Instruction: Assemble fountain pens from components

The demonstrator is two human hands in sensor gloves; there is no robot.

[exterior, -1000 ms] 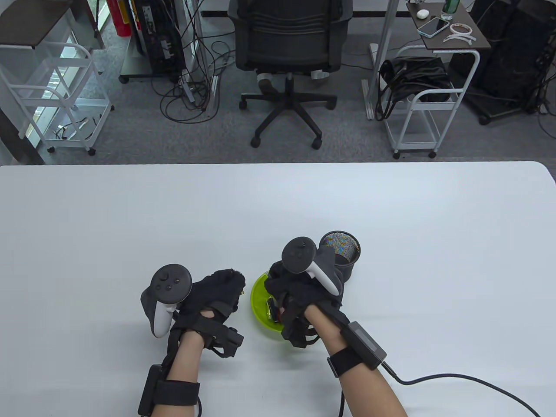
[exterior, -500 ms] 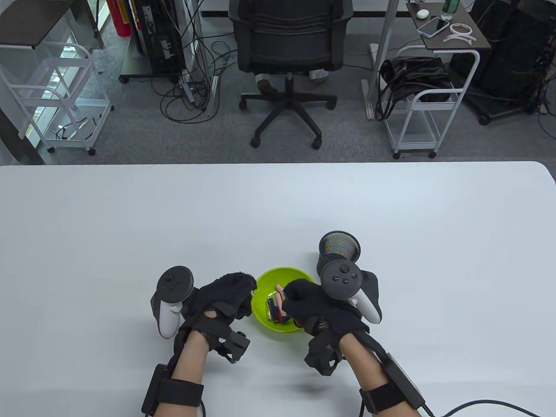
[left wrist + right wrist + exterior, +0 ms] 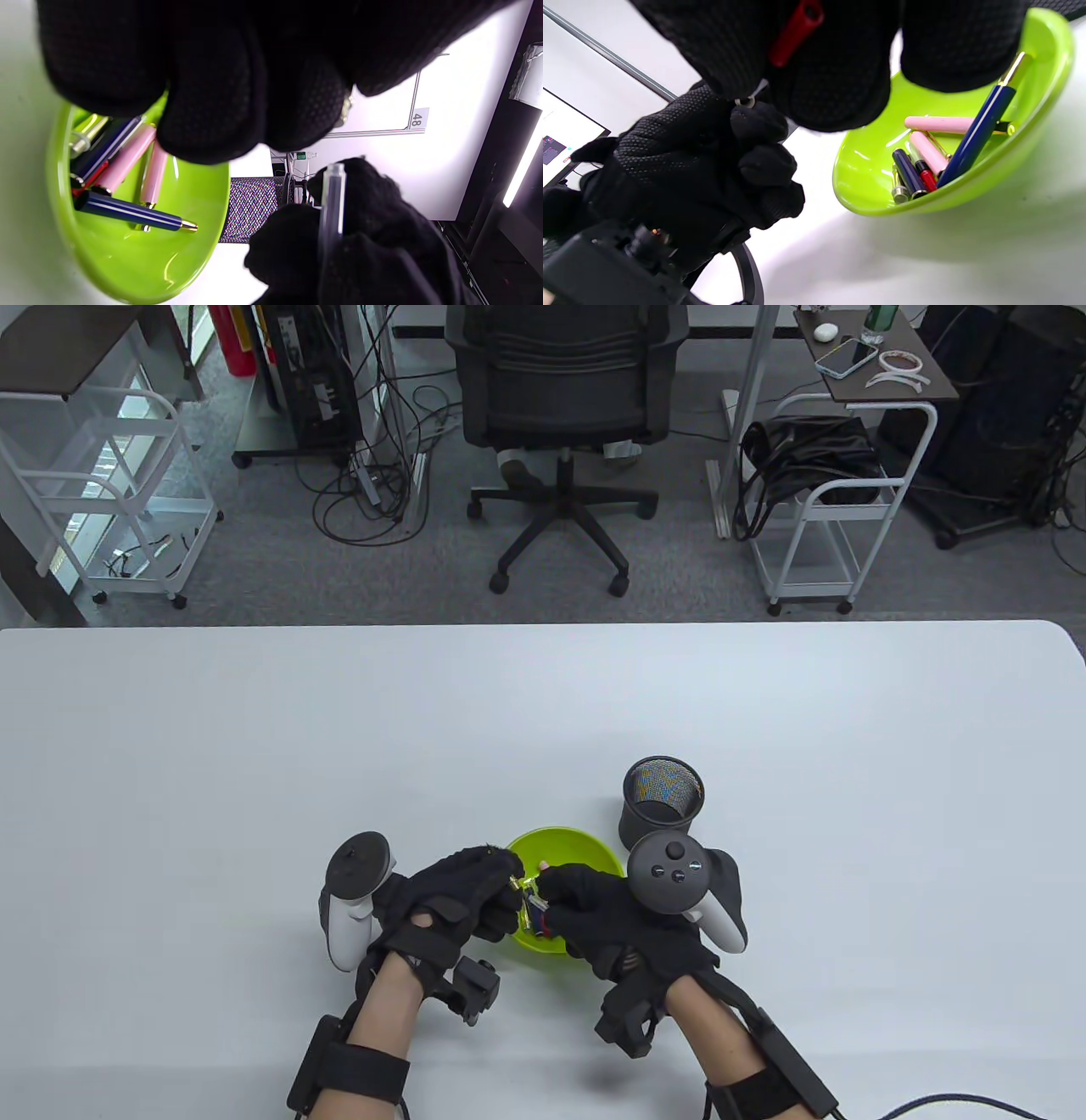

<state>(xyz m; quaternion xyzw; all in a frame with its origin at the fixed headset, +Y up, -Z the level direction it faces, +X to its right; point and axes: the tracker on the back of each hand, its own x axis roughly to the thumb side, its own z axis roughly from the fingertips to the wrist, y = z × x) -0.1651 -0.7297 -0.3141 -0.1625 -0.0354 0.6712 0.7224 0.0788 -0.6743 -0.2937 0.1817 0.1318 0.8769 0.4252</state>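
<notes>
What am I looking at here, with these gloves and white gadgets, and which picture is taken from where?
No robot: a person's two hands in black sensor gloves, each with a white tracker strapped on its back. One camera looks down at the white table; two more sit on the wrists. On the table stand a green bowl of pen parts and a black mesh cup. Above the bowl, the left hand and right hand meet. The right hand's grip holds a clear tube and a red pen part; the left hand's contents are hidden.

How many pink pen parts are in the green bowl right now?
2. One pink part lies across the middle of the green bowl, pointing at the rim; the other lies beside the red and navy pieces. The hands cover part of the bowl, so more may be hidden.
</notes>
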